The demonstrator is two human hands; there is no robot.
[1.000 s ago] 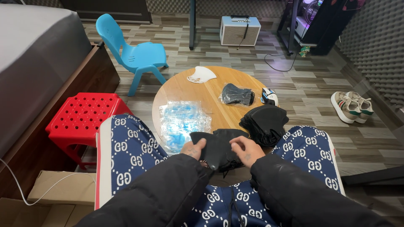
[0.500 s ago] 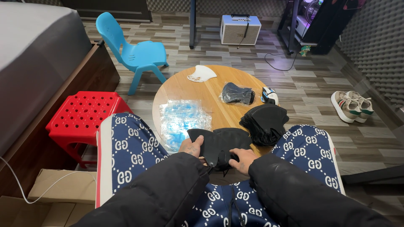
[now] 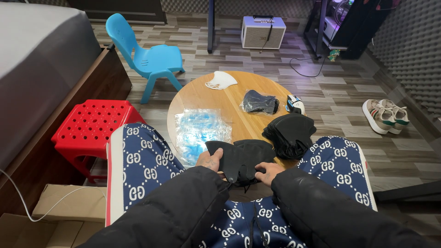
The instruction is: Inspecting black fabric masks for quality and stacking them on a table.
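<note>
A limp black face mask (image 3: 241, 158) lies spread at the round wooden table's (image 3: 229, 98) near edge, the left hand (image 3: 209, 160) pinching its left end, thumb on top, while the right hand (image 3: 268, 171) grips its lower right edge. A stack of black masks (image 3: 290, 133) sits at the right edge.

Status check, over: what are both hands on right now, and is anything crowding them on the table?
Left hand and right hand both grip a black face mask at the round table edge. Black mask pile close right, clear plastic bags close left.
</note>
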